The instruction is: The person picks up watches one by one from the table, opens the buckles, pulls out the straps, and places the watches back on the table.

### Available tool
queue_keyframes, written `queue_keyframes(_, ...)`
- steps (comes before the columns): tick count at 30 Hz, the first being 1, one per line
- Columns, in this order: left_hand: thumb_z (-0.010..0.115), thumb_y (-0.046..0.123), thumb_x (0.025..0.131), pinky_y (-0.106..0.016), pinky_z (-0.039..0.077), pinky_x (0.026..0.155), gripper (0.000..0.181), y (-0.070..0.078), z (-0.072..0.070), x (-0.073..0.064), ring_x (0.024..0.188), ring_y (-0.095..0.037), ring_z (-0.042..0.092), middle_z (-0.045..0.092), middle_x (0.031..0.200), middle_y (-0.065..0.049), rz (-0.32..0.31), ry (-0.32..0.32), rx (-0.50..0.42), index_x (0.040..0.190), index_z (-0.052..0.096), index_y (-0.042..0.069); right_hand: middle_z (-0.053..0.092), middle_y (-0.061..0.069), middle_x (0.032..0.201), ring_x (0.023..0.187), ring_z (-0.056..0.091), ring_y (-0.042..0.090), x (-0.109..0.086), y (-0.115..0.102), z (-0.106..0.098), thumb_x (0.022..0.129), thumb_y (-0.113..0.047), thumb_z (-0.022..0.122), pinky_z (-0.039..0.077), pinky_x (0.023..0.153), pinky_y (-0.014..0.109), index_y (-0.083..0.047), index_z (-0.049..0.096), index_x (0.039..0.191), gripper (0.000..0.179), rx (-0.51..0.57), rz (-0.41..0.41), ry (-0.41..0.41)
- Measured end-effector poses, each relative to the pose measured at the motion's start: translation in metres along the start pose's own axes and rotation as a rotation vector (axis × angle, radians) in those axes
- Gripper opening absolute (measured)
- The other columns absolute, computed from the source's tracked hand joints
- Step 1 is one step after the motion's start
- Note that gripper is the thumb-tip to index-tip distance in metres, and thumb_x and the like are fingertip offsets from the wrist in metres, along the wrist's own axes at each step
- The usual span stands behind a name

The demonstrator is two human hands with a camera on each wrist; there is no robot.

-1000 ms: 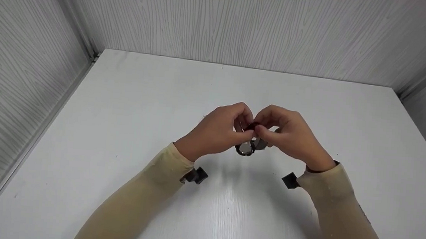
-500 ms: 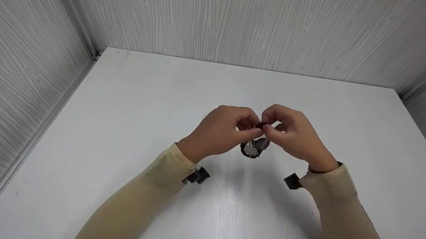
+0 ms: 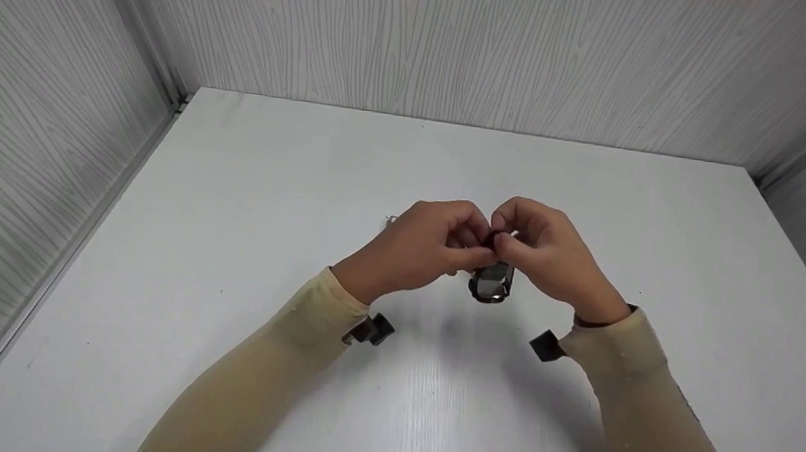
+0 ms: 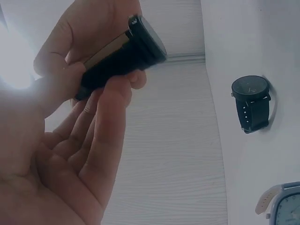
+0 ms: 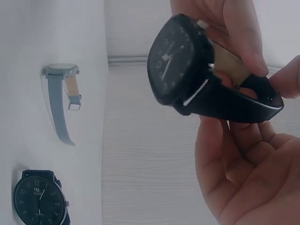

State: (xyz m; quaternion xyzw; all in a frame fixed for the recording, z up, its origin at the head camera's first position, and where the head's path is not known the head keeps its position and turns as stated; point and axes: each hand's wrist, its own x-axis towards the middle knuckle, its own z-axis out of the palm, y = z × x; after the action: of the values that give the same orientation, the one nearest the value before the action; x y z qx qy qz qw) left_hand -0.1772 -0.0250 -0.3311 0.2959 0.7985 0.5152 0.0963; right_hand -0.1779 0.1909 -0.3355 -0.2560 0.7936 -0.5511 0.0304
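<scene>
Both hands hold up a black wristwatch (image 3: 491, 287) with its strap looped together. The left hand (image 3: 421, 245) pinches the strap between thumb and fingers at the far end from the case. From the other side the right hand (image 3: 546, 254) pinches the same strap end, and the two sets of fingertips meet there. The dark dial with light numerals (image 5: 173, 63) faces away from the hands in the right wrist view. The strap's inner side is tan. Fingers hide the buckle area.
Beyond the hands, a black watch (image 4: 251, 89) and a blue-grey watch (image 5: 57, 103) lie on the white table (image 3: 309, 148); in the head view the hands mostly cover them. Wood-grain panels (image 3: 416, 42) stand along the back and sides.
Both hands have shifted slightly to the right with the watch. The hanging case has swung right and turned, and the strap loop now looks narrower.
</scene>
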Motion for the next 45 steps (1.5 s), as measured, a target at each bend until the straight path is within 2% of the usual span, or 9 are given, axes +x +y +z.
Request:
queue_keyframes(5,0.076,0.018,0.096,-0.03,0.058,0.073,0.015,0.0021,0.0002,-0.0007,0.083,-0.013,0.071,0.076,0.092,-0.002,0.038,-0.011,-0.096,0.106,0.068,0.01,0.06,0.008,0.084,0.069,0.057,0.014,-0.0004,0.0,-0.0001,0.094,0.005,0.054,0.049,0.064,0.024,0.008,0.057,0.097,0.006,0.181,-0.039,-0.022)
queue_keyframes(10,0.075,0.017,0.096,-0.031,0.058,0.077,0.014,0.0051,0.0015,-0.0011,0.086,-0.019,0.073,0.076,0.09,0.0,0.068,0.0,-0.142,0.105,0.068,0.01,0.06,0.005,0.082,0.071,0.057,0.015,-0.0014,-0.0011,-0.001,0.096,0.003,0.056,0.05,0.066,0.025,0.012,0.055,0.098,0.009,0.249,-0.07,-0.021)
queue_keyframes(18,0.073,0.024,0.098,-0.028,0.054,0.078,0.012,0.0036,-0.001,-0.0015,0.085,-0.007,0.07,0.076,0.091,0.007,0.077,0.061,0.033,0.106,0.073,0.015,0.063,0.012,0.091,0.079,0.061,0.019,-0.0025,-0.0043,-0.0057,0.098,0.003,0.059,0.055,0.069,0.029,0.005,0.06,0.103,0.005,0.034,-0.046,-0.012)
queue_keyframes(24,0.073,0.026,0.097,-0.027,0.053,0.076,0.012,0.0,-0.0003,0.0008,0.082,-0.001,0.068,0.075,0.09,0.012,0.073,0.097,0.142,0.105,0.075,0.017,0.066,0.002,0.092,0.085,0.066,0.02,-0.0018,-0.0041,-0.0043,0.094,0.004,0.06,0.055,0.073,0.029,-0.004,0.063,0.102,0.011,-0.216,-0.065,0.017)
queue_keyframes(27,0.074,0.026,0.096,-0.026,0.053,0.076,0.013,-0.0011,0.0001,0.0014,0.081,-0.001,0.068,0.074,0.089,0.012,0.055,0.108,0.171,0.105,0.076,0.016,0.066,-0.001,0.09,0.086,0.066,0.017,-0.0013,-0.004,-0.0035,0.092,0.005,0.06,0.056,0.076,0.032,-0.006,0.064,0.1,0.014,-0.285,-0.085,0.014)
queue_keyframes(31,0.073,0.028,0.097,-0.026,0.053,0.077,0.016,-0.0007,0.0,0.0001,0.082,0.0,0.067,0.075,0.092,0.012,0.034,0.104,0.189,0.108,0.077,0.017,0.067,-0.001,0.089,0.086,0.065,0.014,-0.0014,-0.0035,-0.0031,0.091,0.005,0.059,0.056,0.078,0.035,-0.008,0.063,0.099,0.016,-0.295,-0.092,-0.003)
queue_keyframes(34,0.072,0.029,0.098,-0.027,0.053,0.078,0.016,0.0003,-0.0001,-0.0015,0.084,0.0,0.068,0.075,0.093,0.012,0.046,0.099,0.182,0.109,0.077,0.018,0.067,-0.001,0.088,0.084,0.065,0.016,-0.0017,-0.0024,-0.0032,0.091,0.006,0.057,0.057,0.076,0.035,-0.007,0.062,0.099,0.016,-0.273,-0.099,-0.005)
queue_keyframes(40,0.073,0.029,0.098,-0.027,0.054,0.077,0.014,0.0013,-0.0008,-0.0028,0.083,-0.002,0.068,0.074,0.092,0.011,0.09,0.102,0.124,0.106,0.074,0.017,0.062,0.003,0.087,0.08,0.062,0.022,-0.0024,-0.0025,-0.0021,0.093,0.007,0.053,0.055,0.07,0.03,-0.003,0.059,0.1,0.014,-0.182,-0.107,0.007)
queue_keyframes(45,0.073,0.028,0.098,-0.027,0.053,0.079,0.014,0.0018,-0.0006,-0.0018,0.084,-0.005,0.068,0.074,0.092,0.01,0.087,0.111,0.087,0.106,0.073,0.017,0.06,0.007,0.088,0.078,0.06,0.024,-0.0015,-0.001,-0.0001,0.095,0.006,0.052,0.054,0.069,0.03,-0.001,0.057,0.101,0.011,-0.132,-0.108,0.017)
